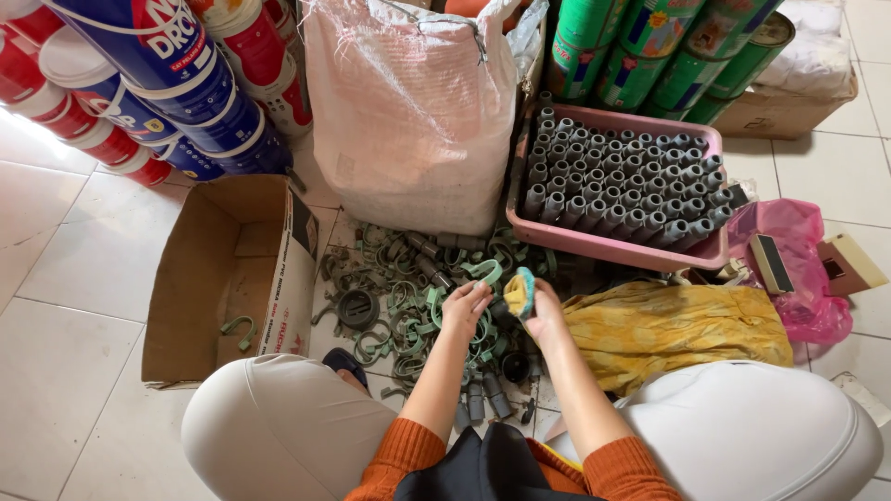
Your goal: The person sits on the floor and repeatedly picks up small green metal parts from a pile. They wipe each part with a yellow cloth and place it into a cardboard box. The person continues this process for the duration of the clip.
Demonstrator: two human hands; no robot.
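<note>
Left hand [466, 304] closed around a green ring clamp [484, 271] above the clamp pile [399, 297], right hand [543, 311] pinching a yellow-and-teal cloth [519, 291] just beside it, pink tray [613, 243] of grey pipe fittings beyond the grip, open cardboard box [232, 278] well to its left.

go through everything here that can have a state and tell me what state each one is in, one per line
cardboard box: open, nearly empty, one green clamp inside
pink tray: packed with upright grey pipe fittings
white sack: full, top gathered
pile of green clamps: loose on the floor
left hand: closed on a green clamp
right hand: gripping a yellow and blue cloth
yellow fabric: crumpled on the floor
</note>
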